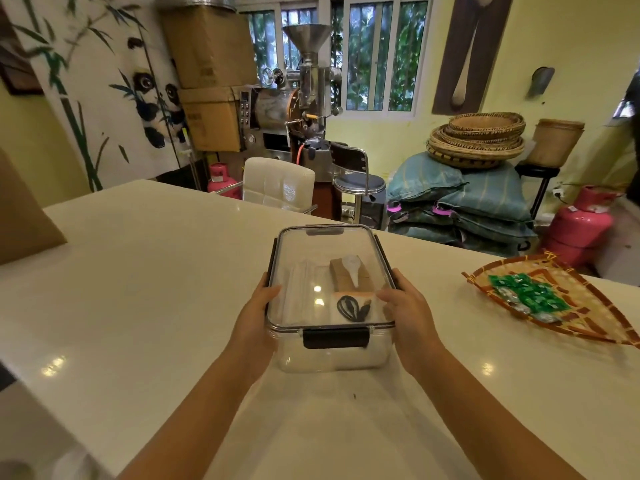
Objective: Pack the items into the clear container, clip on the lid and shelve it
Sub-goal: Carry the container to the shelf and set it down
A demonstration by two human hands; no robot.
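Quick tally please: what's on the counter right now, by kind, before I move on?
Clear container with its lid on, held by the left hand and right hand: 1
Woven tray holding green packets: 1
Brown cardboard piece at the left edge: 1
Total: 3

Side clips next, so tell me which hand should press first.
Either, probably: the left hand and right hand each rest on a long side of the clear container, beside a black side clip. The front clip looks down.
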